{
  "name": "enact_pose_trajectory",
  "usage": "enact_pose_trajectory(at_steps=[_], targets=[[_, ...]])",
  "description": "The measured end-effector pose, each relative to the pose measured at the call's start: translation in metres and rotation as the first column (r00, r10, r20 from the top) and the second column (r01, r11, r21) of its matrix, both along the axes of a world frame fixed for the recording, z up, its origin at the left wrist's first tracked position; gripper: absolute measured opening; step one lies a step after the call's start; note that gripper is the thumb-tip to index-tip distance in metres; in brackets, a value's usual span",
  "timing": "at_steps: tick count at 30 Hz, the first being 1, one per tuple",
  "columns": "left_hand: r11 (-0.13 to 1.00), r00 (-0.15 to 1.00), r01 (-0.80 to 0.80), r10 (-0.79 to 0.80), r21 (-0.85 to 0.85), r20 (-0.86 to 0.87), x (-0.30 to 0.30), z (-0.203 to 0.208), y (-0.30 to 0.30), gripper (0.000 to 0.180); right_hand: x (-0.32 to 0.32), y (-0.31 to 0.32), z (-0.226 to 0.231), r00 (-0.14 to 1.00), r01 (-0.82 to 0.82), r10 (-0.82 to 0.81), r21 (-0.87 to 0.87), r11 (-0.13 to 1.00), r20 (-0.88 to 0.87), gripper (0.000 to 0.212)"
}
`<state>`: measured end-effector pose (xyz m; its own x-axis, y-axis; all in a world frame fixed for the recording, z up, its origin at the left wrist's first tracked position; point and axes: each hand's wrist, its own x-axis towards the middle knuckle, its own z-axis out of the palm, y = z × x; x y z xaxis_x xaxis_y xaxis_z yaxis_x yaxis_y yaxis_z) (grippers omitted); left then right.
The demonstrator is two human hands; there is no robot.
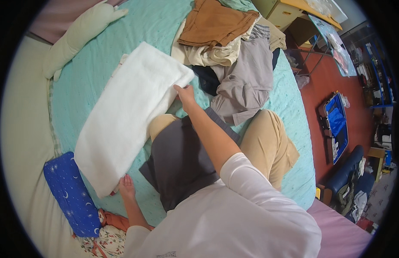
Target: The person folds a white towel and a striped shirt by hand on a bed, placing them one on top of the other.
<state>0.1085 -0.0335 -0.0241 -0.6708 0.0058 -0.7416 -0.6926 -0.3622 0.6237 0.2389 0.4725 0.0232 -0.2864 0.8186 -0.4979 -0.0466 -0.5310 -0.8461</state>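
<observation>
A thick white blanket (pixel 130 103), folded into a long rectangle, lies slantwise on the bed in front of my crossed legs. My right hand (pixel 185 95) pinches its right edge close to the far corner, with the fingertips partly hidden under the fabric. At the near end, my left hand (pixel 127 187) rests against the blanket's edge, fingers stretched out and palm turned up. Across my lap is a dark grey cloth (pixel 184 159); my right forearm passes over it.
A heap of clothes lies at the far side: brown trousers (pixel 216 21) on top, a grey garment (pixel 246 79) beside. A blue moon-patterned cushion (pixel 73 195) and a white plush toy (pixel 81 36) lie along the left. Right of the bed, an open suitcase (pixel 337 122) stands on red floor.
</observation>
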Motion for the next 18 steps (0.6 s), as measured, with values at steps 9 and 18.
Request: enact_pose_trajectory(at_steps=[9, 18], targets=[[0.997, 0.996, 0.072, -0.073, -0.013, -0.059, 0.007, 0.014, -0.022, 0.038, -0.035, -0.06, 0.099, 0.854, -0.433, 0.477, 0.225, 0.873, -0.209, 0.023], [0.887, 0.838, 0.448, -0.461, -0.116, -0.291, 0.028, 0.11, 0.113, 0.049, -0.007, -0.168, 0.071, 0.646, -0.591, 0.76, 0.674, 0.443, 0.067, 0.031]])
